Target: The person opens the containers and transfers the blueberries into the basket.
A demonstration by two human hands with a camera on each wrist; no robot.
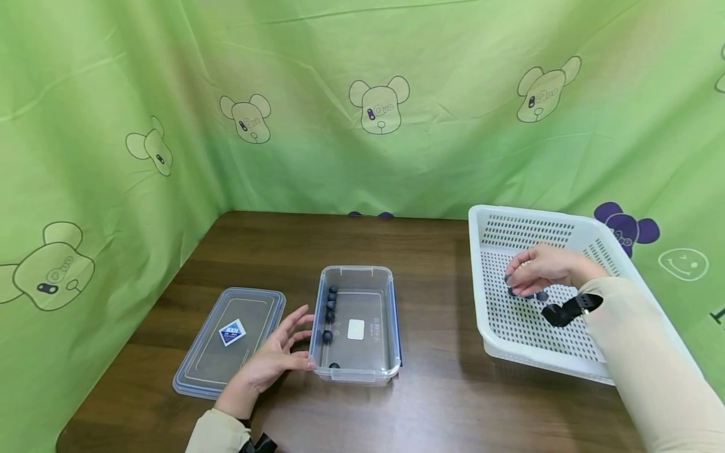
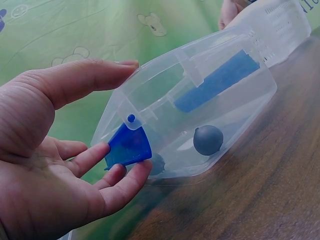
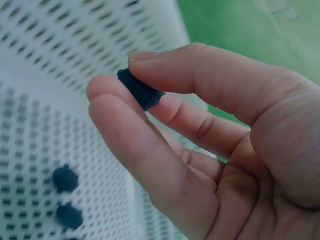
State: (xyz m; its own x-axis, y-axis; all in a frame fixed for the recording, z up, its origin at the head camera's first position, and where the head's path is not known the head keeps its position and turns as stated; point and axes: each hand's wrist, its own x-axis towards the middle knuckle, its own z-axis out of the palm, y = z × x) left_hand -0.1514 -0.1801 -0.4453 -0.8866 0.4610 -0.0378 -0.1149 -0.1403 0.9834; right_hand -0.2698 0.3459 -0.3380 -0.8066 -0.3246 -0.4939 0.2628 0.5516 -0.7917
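Observation:
My right hand (image 1: 545, 269) is over the white basket (image 1: 480, 296), pinching a small dark blue ball (image 3: 141, 91) with tiny nubs between thumb and fingertips. Several more such balls (image 3: 66, 179) lie on the basket floor below. My left hand (image 1: 276, 357) is at the left side of a lidless clear plastic box (image 1: 374, 352), its thumb tip near the front left corner and its fingers loosely spread. In the left wrist view, fingertips touch the blue latch (image 2: 129, 145) hanging from the box's side. Several dark blue balls (image 1: 330, 316) line the left inside of the box.
A clear lid (image 1: 249, 314) with blue edging and a blue-and-white label lies on the brown wooden table (image 1: 430, 402), left of the box. Green patterned cloth (image 1: 317, 163) hangs behind and to the left. The basket stands at the right, its walls rising around the right hand.

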